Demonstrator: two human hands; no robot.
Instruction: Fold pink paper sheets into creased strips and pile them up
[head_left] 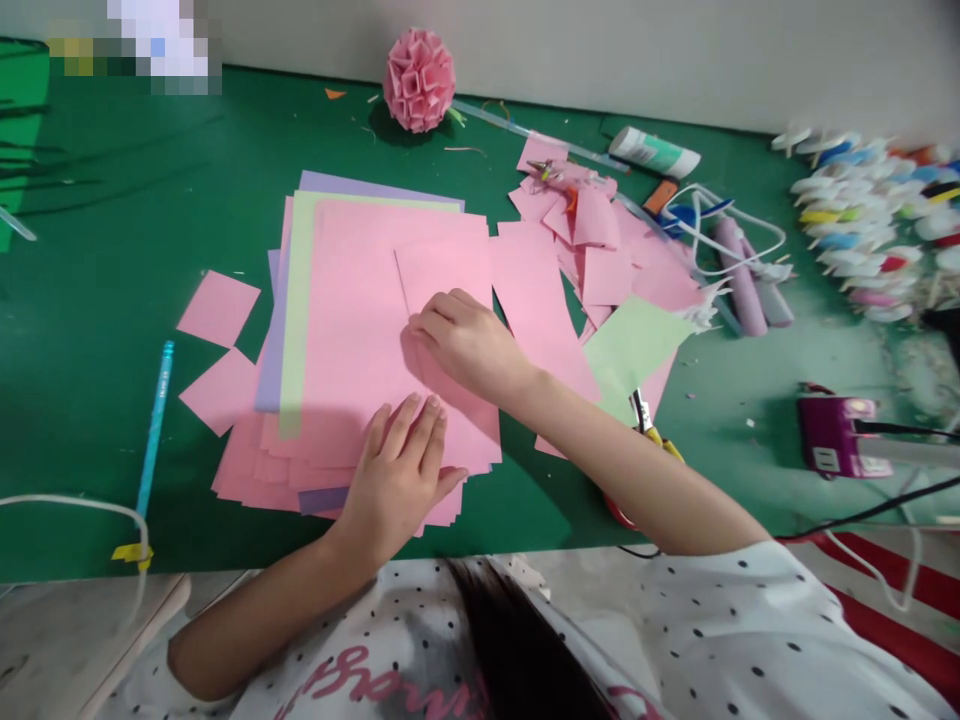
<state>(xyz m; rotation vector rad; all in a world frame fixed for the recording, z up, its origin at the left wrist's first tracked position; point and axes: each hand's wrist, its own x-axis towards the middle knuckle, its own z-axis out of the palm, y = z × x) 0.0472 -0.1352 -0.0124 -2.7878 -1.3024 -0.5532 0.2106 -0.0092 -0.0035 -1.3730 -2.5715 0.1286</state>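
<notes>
Dark hair (pixel 517 640) hangs over a dotted shirt (pixel 360 620). The left hand (pixel 397 475) lies open, palm down, gripping nothing, on a pink sheet (pixel 352 320) atop a paper stack (pixel 295 370). The right hand's (pixel 469 340) fingers bunch at the edge of a pink strip (pixel 446 265) on that sheet; whether they pinch it, I cannot tell. Loose squares (pixel 219 308) look finished, as does a paper ball (pixel 418 80); the stack's large sheets seem still uncut.
</notes>
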